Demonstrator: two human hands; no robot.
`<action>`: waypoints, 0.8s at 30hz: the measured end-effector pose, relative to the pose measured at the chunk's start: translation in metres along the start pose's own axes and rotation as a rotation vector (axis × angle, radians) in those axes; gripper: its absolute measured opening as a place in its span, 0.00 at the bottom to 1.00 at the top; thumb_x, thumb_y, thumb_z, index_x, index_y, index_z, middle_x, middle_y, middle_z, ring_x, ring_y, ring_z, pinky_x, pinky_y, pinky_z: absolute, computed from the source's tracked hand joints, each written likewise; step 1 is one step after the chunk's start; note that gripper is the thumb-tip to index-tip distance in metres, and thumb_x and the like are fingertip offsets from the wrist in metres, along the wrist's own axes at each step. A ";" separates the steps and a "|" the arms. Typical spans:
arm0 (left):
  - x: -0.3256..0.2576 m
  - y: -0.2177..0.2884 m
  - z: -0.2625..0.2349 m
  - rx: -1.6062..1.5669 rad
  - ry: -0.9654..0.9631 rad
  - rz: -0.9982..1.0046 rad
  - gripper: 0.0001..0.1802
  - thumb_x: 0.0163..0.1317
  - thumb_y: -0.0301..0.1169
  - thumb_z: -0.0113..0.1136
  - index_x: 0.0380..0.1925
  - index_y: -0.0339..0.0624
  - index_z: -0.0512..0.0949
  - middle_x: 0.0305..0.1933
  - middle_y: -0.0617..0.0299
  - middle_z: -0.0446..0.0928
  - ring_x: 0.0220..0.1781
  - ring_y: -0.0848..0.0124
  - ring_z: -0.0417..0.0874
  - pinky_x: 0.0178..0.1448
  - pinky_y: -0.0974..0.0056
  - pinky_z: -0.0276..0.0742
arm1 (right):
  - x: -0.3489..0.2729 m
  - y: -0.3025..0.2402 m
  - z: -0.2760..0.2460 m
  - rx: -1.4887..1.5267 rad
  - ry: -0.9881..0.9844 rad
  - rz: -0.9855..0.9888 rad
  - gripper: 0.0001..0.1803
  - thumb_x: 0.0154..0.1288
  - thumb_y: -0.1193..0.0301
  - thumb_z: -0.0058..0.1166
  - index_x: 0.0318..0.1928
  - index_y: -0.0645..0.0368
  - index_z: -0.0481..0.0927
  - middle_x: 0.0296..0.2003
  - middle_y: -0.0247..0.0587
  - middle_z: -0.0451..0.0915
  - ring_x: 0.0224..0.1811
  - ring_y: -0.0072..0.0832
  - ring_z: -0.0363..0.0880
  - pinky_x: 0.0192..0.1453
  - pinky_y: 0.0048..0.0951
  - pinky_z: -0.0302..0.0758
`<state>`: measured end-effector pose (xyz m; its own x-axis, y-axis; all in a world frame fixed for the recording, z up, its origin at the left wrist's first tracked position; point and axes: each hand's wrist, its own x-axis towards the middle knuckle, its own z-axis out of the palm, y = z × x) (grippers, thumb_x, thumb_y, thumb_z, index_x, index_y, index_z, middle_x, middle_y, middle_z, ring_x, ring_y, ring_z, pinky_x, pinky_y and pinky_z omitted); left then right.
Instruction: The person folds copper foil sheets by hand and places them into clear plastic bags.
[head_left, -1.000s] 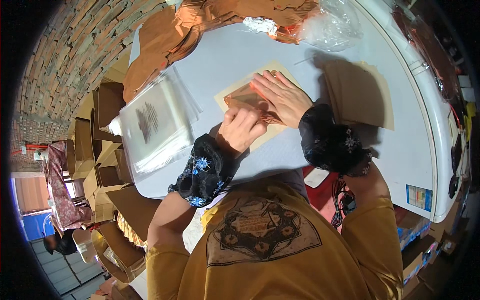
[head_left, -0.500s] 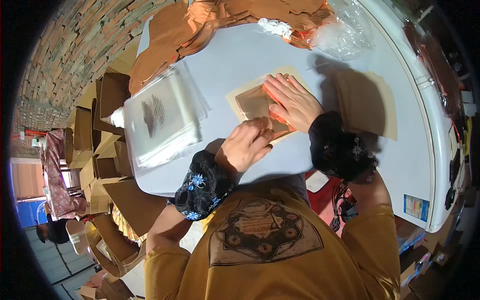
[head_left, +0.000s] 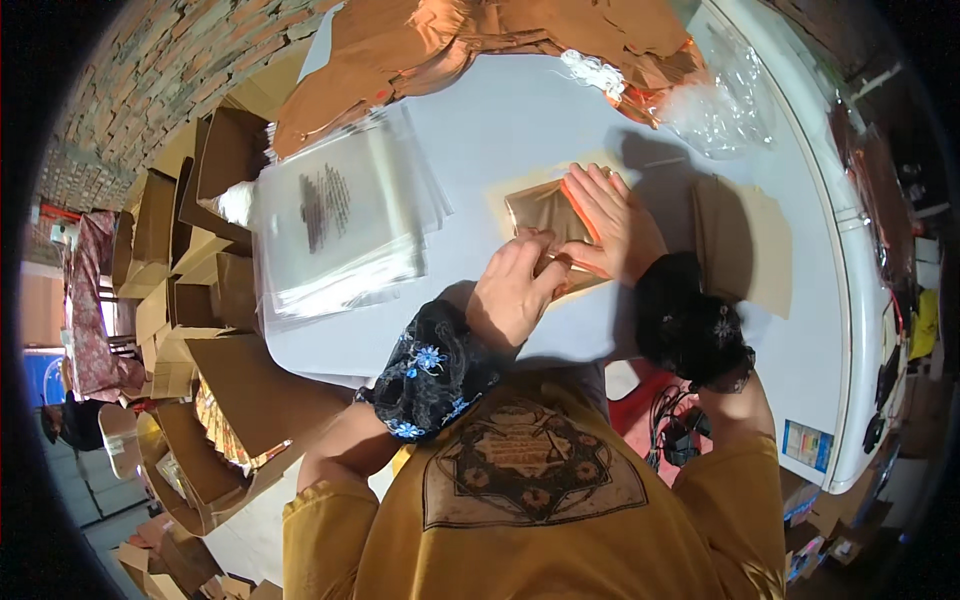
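A small copper-coloured foil sheet (head_left: 540, 208), folded with an orange edge, lies on a square of beige paper (head_left: 496, 200) on the white table. My left hand (head_left: 510, 297) is at the near left part of the foil, its thumb and fingers bunched together and pinching the sheet. Flat across the foil's right side rests my right hand (head_left: 617, 235), fingers stretched away from me and thumb pointing left towards the left fingertips. Part of the foil and paper is hidden beneath both hands.
Left of my hands lies a stack of clear plastic bags (head_left: 345, 235); on the right, a stack of beige paper (head_left: 765, 250). Crumpled copper foil (head_left: 400, 45), white string (head_left: 592, 72) and clear plastic film (head_left: 725, 110) cover the far edge. Cardboard boxes (head_left: 225, 265) stand beyond the table's left side.
The whole view has shifted slightly. My right hand has tilted, its thumb now close to the left fingertips, and the left fingers have drawn together on the foil.
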<state>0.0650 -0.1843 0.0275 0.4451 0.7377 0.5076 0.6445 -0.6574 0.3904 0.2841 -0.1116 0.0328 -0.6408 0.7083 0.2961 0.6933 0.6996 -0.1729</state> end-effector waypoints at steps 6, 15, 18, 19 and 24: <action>0.014 -0.002 -0.011 -0.094 -0.037 -0.045 0.17 0.56 0.34 0.69 0.41 0.38 0.76 0.60 0.49 0.71 0.63 0.51 0.73 0.64 0.51 0.72 | 0.001 -0.006 -0.003 -0.033 -0.098 0.097 0.49 0.57 0.54 0.64 0.74 0.62 0.58 0.76 0.49 0.56 0.79 0.44 0.51 0.81 0.44 0.48; 0.014 -0.026 0.014 0.112 -0.120 -0.024 0.55 0.57 0.67 0.57 0.69 0.30 0.62 0.75 0.35 0.55 0.79 0.41 0.52 0.80 0.46 0.50 | 0.002 -0.005 -0.002 -0.005 -0.080 0.089 0.50 0.59 0.49 0.62 0.74 0.62 0.57 0.76 0.49 0.55 0.79 0.44 0.50 0.81 0.44 0.47; 0.016 -0.024 0.012 0.136 -0.156 -0.026 0.56 0.57 0.69 0.56 0.70 0.30 0.61 0.75 0.35 0.55 0.79 0.41 0.52 0.80 0.46 0.49 | 0.001 -0.005 -0.004 0.002 -0.087 0.100 0.50 0.60 0.48 0.62 0.74 0.61 0.57 0.76 0.50 0.55 0.79 0.44 0.50 0.81 0.44 0.46; 0.017 -0.025 0.010 0.152 -0.184 -0.033 0.57 0.57 0.70 0.55 0.70 0.30 0.61 0.75 0.35 0.54 0.79 0.41 0.51 0.81 0.46 0.48 | 0.002 -0.006 -0.004 -0.004 -0.095 0.097 0.50 0.59 0.48 0.62 0.74 0.61 0.57 0.76 0.49 0.55 0.80 0.44 0.50 0.82 0.44 0.46; 0.016 -0.022 0.007 0.180 -0.198 -0.018 0.57 0.58 0.70 0.54 0.71 0.31 0.60 0.75 0.33 0.54 0.79 0.40 0.53 0.80 0.46 0.51 | 0.001 0.000 -0.003 -0.015 -0.108 0.087 0.46 0.63 0.52 0.59 0.74 0.61 0.57 0.76 0.51 0.55 0.80 0.45 0.49 0.82 0.45 0.45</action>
<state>0.0625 -0.1566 0.0214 0.5344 0.7761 0.3349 0.7456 -0.6195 0.2458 0.2845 -0.1106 0.0363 -0.6095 0.7726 0.1778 0.7519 0.6344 -0.1792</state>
